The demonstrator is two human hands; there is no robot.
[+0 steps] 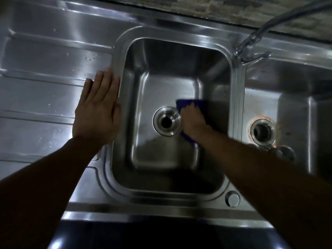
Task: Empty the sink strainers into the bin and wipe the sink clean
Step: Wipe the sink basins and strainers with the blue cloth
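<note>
Sink's left basin [167, 83], no strainer in drain [167, 121]: right hand [193, 121] presses blue cloth [197, 103] flat beside it, wiping underway; left hand [97, 112] rests flat-palmed on drainboard [45, 97]; right basin [294, 108] looks stained, probably unwiped.

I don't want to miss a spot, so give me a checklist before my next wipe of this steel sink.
1. Blue cloth under right hand on left steel basin floor: ok.
2. Left hand flat on ribbed steel drainboard, bracing: ok.
3. Round steel drain of that basin free of scraps: ok.
4. Right steel basin free of stains: not ok, orange ring around its drain.
5. Chrome tap off, no stream: ok.
</note>
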